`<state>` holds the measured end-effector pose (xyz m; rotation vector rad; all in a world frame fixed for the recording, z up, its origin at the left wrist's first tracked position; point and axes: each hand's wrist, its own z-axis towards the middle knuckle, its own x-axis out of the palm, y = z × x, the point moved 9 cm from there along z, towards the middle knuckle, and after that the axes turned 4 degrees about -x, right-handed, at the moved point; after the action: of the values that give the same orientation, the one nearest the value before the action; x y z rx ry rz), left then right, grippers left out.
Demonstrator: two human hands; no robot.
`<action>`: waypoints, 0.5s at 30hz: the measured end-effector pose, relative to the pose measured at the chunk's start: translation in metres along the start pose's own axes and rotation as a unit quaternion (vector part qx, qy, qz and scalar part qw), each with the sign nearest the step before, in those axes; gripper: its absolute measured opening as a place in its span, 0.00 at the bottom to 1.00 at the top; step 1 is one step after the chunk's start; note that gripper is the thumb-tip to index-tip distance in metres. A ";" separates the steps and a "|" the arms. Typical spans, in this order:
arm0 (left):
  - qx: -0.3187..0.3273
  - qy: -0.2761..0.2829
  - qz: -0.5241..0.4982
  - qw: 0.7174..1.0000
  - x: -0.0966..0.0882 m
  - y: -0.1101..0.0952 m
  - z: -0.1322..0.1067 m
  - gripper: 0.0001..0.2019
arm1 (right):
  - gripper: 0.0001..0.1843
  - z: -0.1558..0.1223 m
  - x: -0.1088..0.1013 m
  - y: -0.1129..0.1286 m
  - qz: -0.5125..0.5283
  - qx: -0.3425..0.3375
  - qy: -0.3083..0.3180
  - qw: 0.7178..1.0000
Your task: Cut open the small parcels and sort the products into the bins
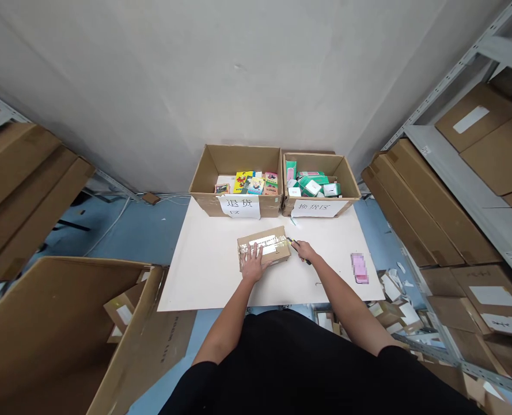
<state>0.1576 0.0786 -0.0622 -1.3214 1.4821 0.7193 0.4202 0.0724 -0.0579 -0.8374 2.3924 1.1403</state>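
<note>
In the head view, the left hand is lying flat on a small taped parcel. Its grip is spread apart, with the fingers pressing on the top rather than closing round anything. The parcel is sitting under that open grip, near the middle of the white table.

The right hand is holding its grip clamped on a dark knife. The knife's tip is pointing at the parcel's right end; whether it is touching cannot be told.

Beyond both grips, at the table's far edge, two open boxes bearing paper labels are standing side by side. The left box is holding colourful packets and the right box green and white ones.

Out past the right grip, well apart, a pink blurred item is lying on the table. Below and left of the left grip, a large open carton is standing beside the table.
</note>
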 end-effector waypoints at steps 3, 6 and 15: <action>-0.002 -0.006 0.005 1.000 -0.001 -0.001 0.000 0.45 | 0.24 -0.011 0.002 -0.012 -0.030 -0.016 0.022 0.999; 0.003 -0.010 0.003 1.000 -0.002 -0.001 -0.002 0.44 | 0.23 -0.021 0.007 -0.023 -0.037 -0.030 0.035 0.998; 0.002 -0.020 -0.004 1.000 -0.007 0.001 -0.003 0.42 | 0.27 -0.021 0.018 -0.026 0.068 0.002 0.023 0.997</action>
<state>0.1551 0.0790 -0.0552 -1.3016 1.4458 0.7338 0.4219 0.0365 -0.0705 -0.7155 2.5221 1.1781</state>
